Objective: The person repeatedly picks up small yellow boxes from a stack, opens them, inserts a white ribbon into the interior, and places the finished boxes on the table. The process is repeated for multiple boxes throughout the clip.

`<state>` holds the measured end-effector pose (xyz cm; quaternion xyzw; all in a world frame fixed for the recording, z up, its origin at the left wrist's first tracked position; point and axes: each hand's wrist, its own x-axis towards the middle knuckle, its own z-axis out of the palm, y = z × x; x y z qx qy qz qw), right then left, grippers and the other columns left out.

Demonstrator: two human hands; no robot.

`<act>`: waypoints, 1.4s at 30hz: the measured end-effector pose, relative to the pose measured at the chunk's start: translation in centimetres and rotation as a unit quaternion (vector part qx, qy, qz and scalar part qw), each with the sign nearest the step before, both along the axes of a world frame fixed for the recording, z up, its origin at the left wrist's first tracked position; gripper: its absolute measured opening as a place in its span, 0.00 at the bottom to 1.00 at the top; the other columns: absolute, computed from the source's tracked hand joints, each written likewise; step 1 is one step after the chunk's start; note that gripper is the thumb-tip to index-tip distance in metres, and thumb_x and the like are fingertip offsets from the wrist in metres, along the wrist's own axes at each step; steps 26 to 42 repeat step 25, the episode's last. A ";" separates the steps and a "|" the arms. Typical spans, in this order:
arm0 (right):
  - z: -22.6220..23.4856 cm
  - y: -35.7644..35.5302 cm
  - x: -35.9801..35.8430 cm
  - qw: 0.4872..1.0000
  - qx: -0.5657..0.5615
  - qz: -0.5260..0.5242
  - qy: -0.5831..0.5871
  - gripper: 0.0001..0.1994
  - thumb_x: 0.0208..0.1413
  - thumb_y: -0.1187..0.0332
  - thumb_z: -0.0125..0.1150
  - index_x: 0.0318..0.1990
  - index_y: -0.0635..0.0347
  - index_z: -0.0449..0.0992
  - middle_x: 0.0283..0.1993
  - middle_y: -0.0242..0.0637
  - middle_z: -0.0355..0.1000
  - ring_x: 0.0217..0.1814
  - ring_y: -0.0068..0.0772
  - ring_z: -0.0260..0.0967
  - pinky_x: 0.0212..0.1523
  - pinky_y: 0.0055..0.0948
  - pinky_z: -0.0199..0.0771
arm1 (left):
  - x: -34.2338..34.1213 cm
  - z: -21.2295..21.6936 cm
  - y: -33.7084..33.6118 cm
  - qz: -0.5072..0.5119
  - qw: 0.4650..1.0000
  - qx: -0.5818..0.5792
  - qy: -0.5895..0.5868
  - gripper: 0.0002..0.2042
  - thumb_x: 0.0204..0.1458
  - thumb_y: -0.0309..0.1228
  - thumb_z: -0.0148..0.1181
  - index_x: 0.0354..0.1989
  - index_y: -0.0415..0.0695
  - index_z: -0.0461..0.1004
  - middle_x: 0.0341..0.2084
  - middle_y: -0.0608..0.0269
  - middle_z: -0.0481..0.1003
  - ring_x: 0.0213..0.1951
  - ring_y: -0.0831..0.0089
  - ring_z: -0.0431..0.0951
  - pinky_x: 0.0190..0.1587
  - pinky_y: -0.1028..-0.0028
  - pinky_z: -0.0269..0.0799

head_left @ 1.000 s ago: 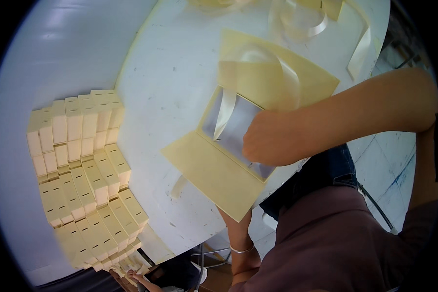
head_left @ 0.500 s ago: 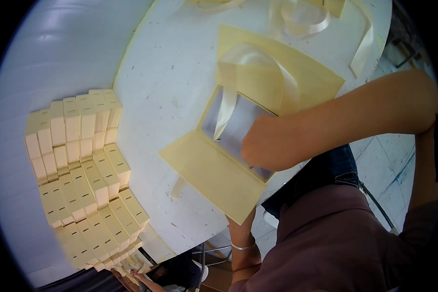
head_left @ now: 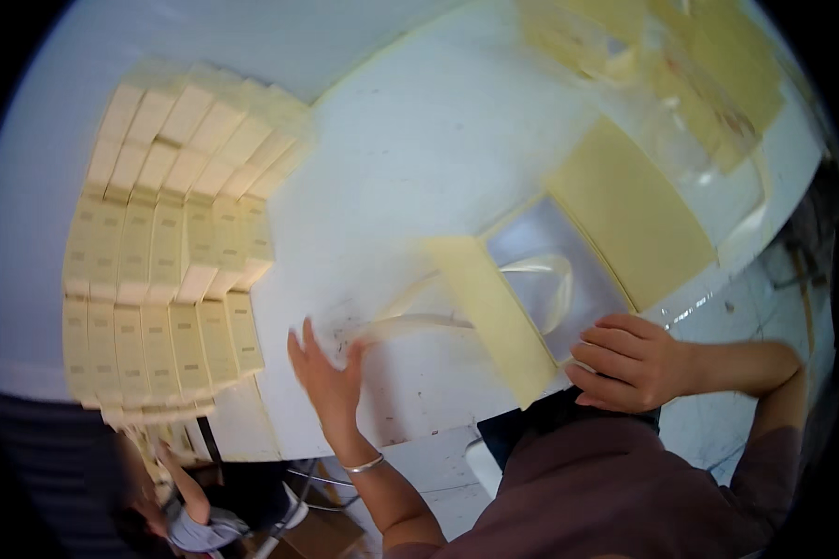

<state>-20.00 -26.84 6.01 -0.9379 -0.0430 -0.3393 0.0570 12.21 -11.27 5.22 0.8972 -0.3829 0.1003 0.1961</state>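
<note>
A pale yellow folding gift box (head_left: 494, 307) lies open on the table, one flap spread to each side of its pale lilac inner panel (head_left: 569, 252). A cream satin ribbon (head_left: 538, 265) loops over that panel and passes at the near-left flap toward my left hand. My left hand (head_left: 329, 377) is raised over the table left of the box, fingers apart; the ribbon's far end is blurred close to its thumb. At the near right corner of the box rests my right hand (head_left: 625, 361), its fingers stretched out and nothing seen in them.
Stacked cream boxes (head_left: 172, 242) stand in stepped rows on the left. More yellow box pieces and ribbons (head_left: 680, 84) lie at the far right of the white table (head_left: 391, 168), partly blurred. Another person (head_left: 196, 512) is at the lower left.
My right hand has drawn back from the inner panel to the box's near corner. My left hand has come out from under the near flap to the left. The ribbon now trails leftward.
</note>
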 end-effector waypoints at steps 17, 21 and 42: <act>-4.8 -7.5 -4.1 0.969 -0.008 -0.246 0.031 0.07 0.35 0.71 0.55 0.19 0.60 0.62 0.19 0.42 0.57 0.24 0.46 0.55 0.26 0.41 0.52 | -7.9 -6.5 -9.0 -0.408 0.908 0.069 0.067 0.06 0.51 0.31 0.47 0.30 0.45 0.70 0.18 0.57 0.71 0.26 0.60 0.71 0.35 0.61 0.63; -10.2 -17.7 -12.1 0.899 0.063 -0.414 0.128 0.11 0.45 0.70 0.55 0.29 0.73 0.67 0.33 0.56 0.64 0.38 0.58 0.61 0.43 0.47 0.59 | -7.4 -3.0 -10.4 -0.419 0.906 -0.043 0.030 0.14 0.46 0.35 0.55 0.41 0.43 0.69 0.38 0.56 0.70 0.45 0.61 0.67 0.54 0.60 0.55; -12.5 -25.6 -20.6 0.856 -0.149 -0.477 0.131 0.26 0.54 0.64 0.50 0.57 0.71 0.56 0.59 0.56 0.55 0.61 0.52 0.52 0.61 0.37 0.50 | 0.8 0.5 -5.9 -0.247 0.954 -0.168 -0.027 0.26 0.41 0.36 0.62 0.50 0.43 0.64 0.50 0.52 0.61 0.57 0.57 0.55 0.59 0.58 0.47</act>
